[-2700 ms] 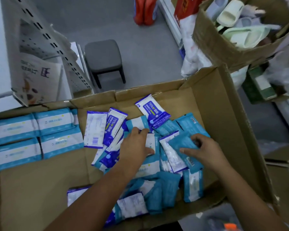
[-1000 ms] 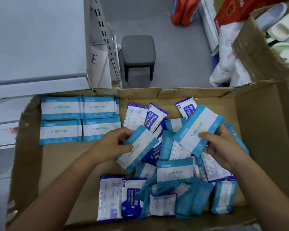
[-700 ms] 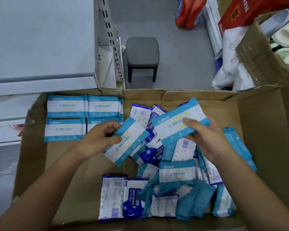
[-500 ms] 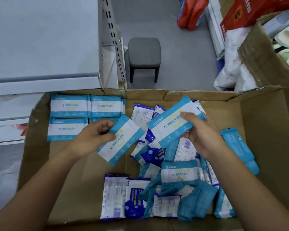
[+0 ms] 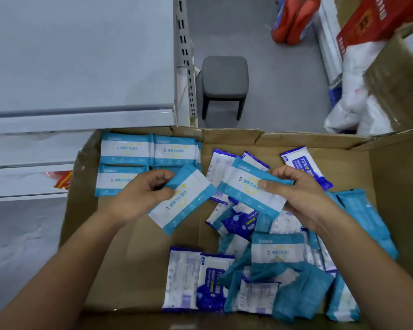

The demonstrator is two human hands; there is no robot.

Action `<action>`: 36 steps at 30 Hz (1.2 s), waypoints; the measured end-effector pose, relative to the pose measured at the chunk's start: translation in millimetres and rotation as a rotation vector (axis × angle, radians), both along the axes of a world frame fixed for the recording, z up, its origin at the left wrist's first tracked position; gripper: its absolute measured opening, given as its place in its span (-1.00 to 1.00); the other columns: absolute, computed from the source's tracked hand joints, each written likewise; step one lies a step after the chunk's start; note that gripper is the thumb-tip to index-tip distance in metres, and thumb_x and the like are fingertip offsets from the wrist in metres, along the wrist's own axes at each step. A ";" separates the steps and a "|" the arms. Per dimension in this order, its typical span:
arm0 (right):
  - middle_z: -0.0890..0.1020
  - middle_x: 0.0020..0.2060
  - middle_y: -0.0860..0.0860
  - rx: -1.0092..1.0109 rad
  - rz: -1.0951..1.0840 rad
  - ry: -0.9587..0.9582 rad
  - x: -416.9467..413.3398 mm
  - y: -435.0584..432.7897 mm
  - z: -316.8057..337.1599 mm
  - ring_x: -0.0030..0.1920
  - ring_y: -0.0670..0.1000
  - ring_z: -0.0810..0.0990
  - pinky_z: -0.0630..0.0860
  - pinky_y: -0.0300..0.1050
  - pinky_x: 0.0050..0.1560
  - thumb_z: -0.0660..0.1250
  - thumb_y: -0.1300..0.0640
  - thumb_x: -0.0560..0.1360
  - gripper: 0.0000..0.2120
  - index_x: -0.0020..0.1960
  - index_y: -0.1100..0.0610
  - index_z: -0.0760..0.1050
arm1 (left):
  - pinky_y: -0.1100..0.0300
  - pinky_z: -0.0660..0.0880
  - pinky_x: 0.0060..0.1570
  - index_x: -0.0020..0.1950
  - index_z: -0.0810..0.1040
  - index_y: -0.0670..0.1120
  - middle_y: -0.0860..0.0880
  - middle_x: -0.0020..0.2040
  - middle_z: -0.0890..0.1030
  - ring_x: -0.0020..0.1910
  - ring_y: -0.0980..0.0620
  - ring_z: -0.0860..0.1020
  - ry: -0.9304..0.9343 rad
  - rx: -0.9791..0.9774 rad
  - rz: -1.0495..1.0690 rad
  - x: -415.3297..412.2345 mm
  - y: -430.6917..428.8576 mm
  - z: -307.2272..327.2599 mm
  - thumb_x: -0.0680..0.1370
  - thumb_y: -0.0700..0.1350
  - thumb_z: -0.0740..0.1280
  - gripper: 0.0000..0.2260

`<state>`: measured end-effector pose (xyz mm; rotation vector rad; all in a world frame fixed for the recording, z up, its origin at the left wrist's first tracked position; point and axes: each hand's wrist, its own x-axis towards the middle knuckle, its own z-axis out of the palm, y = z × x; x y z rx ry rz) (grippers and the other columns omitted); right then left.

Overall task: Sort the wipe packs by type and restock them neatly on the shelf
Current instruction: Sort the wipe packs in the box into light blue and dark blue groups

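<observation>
Shelf point(image 5: 81, 120): standing at the far left, grey edge meeting the box's far-left corner; judging by the task, waiting for the sorted packs.
Cardboard box point(image 5: 134, 258): lying open below the head camera, serving as a sorting tray.
Sorted teal packs point(image 5: 126, 151): lying flat in two rows in the box's far-left corner, edges touching, print facing up; probably being kept there to hold one type apart from the jumble.
Left hand point(image 5: 141, 194): curling fingers and thumb round one end of a teal pack, holding it tilted over bare cardboard just beside the sorted rows, likely for adding to them.
Left teal pack point(image 5: 184, 198): showing a white middle band, teal ends and a small yellow mark; looking soft and plump.
Right teal pack point(image 5: 250, 194): carrying the same design, hanging tilted above the pile, near the left one; touching or not, cannot tell.
Right hand point(image 5: 303, 198): gripping that pack's end, thumb pressing across the face, fingers wrapping round the edge.
Mixed pile point(image 5: 272, 270): sprawling over the box's right half, teal packs overlapping purple packs point(image 5: 303, 167), some lying face down, awaiting sorting.
</observation>
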<state>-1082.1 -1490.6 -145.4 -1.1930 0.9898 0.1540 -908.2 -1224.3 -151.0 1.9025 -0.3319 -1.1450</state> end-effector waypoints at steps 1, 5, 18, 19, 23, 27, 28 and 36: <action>0.72 -0.12 0.08 0.006 0.027 0.011 0.3 1.7 -2.6 -0.20 0.02 0.72 0.60 -0.13 -0.33 0.58 0.18 0.27 -0.69 -0.08 0.15 0.52 | 0.28 0.59 -0.18 0.06 0.61 -0.09 0.09 -0.06 0.71 -0.11 0.14 0.67 -0.019 -0.004 -0.017 2.9 3.0 1.5 0.57 -0.29 0.37 -0.87; 0.72 -0.03 0.11 0.014 0.113 0.008 8.3 11.5 -7.6 -0.08 0.10 0.72 0.64 -0.02 -0.13 0.59 0.19 0.20 -0.67 -0.13 0.07 0.53 | 0.12 0.66 -0.10 0.07 0.63 0.04 0.12 0.00 0.69 0.01 0.08 0.67 -0.089 0.048 -0.099 15.2 20.1 1.8 0.54 -0.09 0.42 -0.87; 0.66 0.12 -0.05 -0.598 0.805 -0.090 147.2 100.4 -78.4 0.11 -0.05 0.61 0.52 -0.13 0.18 0.54 0.14 0.41 -0.65 0.19 0.03 0.63 | 0.02 0.36 0.36 0.40 0.49 0.03 -0.04 0.34 0.53 0.30 -0.05 0.49 -0.859 0.690 -0.588 99.5 55.8 -49.7 0.64 -0.03 0.24 -0.68; 0.65 0.14 -0.05 -0.673 0.838 -0.096 152.8 107.2 -83.2 0.14 -0.03 0.59 0.50 -0.14 0.18 0.53 0.12 0.42 -0.65 0.20 0.01 0.63 | 0.03 0.30 0.37 0.41 0.48 0.05 -0.03 0.34 0.53 0.31 -0.05 0.48 -0.926 0.701 -0.604 100.6 54.5 -54.0 0.64 -0.03 0.24 -0.68; 0.58 0.12 0.00 -1.129 0.928 -0.087 159.4 127.0 -93.1 0.20 0.07 0.47 0.41 0.06 0.19 0.46 -0.03 0.45 -0.66 0.22 -0.08 0.59 | -0.04 0.30 0.28 0.35 0.53 0.04 -0.05 0.30 0.54 0.29 -0.10 0.46 -1.035 0.681 -0.582 98.1 58.2 -63.0 0.62 -0.05 0.27 -0.70; 0.52 0.01 0.02 -1.332 0.824 -0.092 154.6 135.4 -96.8 0.11 0.12 0.48 0.34 0.06 0.08 0.56 -0.04 0.29 -0.57 0.12 -0.02 0.60 | -0.17 0.47 0.17 0.23 0.59 -0.06 -0.14 0.15 0.58 0.15 -0.21 0.52 -1.146 0.540 -0.442 91.6 69.0 -60.4 0.45 -0.13 0.49 -0.64; 0.52 0.02 0.02 -1.316 0.812 -0.092 151.7 134.7 -95.2 0.11 0.11 0.48 0.33 0.05 0.09 0.56 -0.04 0.30 -0.56 0.15 -0.01 0.59 | -0.17 0.49 0.10 0.22 0.59 -0.08 -0.15 0.12 0.59 0.11 -0.23 0.54 -1.158 0.517 -0.424 87.9 68.7 -58.4 0.41 -0.15 0.52 -0.61; 0.57 -0.08 -0.08 -1.036 0.457 0.023 46.3 42.3 -56.0 -0.08 -0.04 0.56 0.50 -0.06 -0.02 0.45 -0.01 0.45 -0.80 0.06 -0.07 0.57 | 0.04 0.56 -0.11 0.07 0.66 -0.04 -0.01 -0.08 0.61 -0.09 -0.06 0.61 -0.858 0.085 -0.415 0.5 -4.8 -40.3 0.48 -0.14 0.50 -0.82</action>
